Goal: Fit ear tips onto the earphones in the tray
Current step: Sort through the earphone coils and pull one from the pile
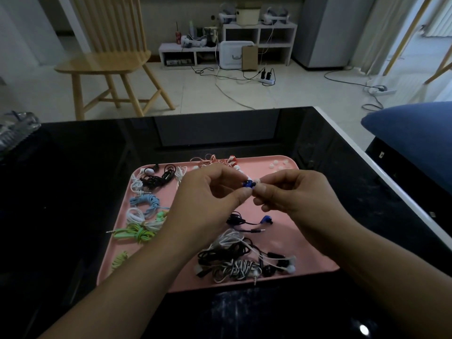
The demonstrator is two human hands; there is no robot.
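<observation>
Head-camera footage looked down on a pink tray (305,245) that sat on a glossy black table (73,192), with both hands raised just above the tray's middle. The left hand (208,199) pinched a small blue earbud (247,184) between thumb and fingertips, its other fingers curled loosely. The right hand (291,194) met it from the other side, thumb and forefinger closed on something tiny and pale at the earbud's tip; it looked like an ear tip, though it was too small to make out for certain. Directly below the hands, the matching blue earbud (267,218) lay on the tray with its dark cord and plug trailing beside it. A few loose white ear tips (277,165) were scattered in the tray's far right corner. Coiled earphones filled the rest: a black set (159,178) and white ones at the far left, a light-blue bundle (146,200) and a green bundle (137,233) down the left side, a red-and-white tangle (215,160) at the far edge, and a black-and-white heap (234,263) near the front edge. Beyond the table stood a wooden chair (105,57) on a pale tiled floor, and a blue cushion (413,133) showed at the right.
</observation>
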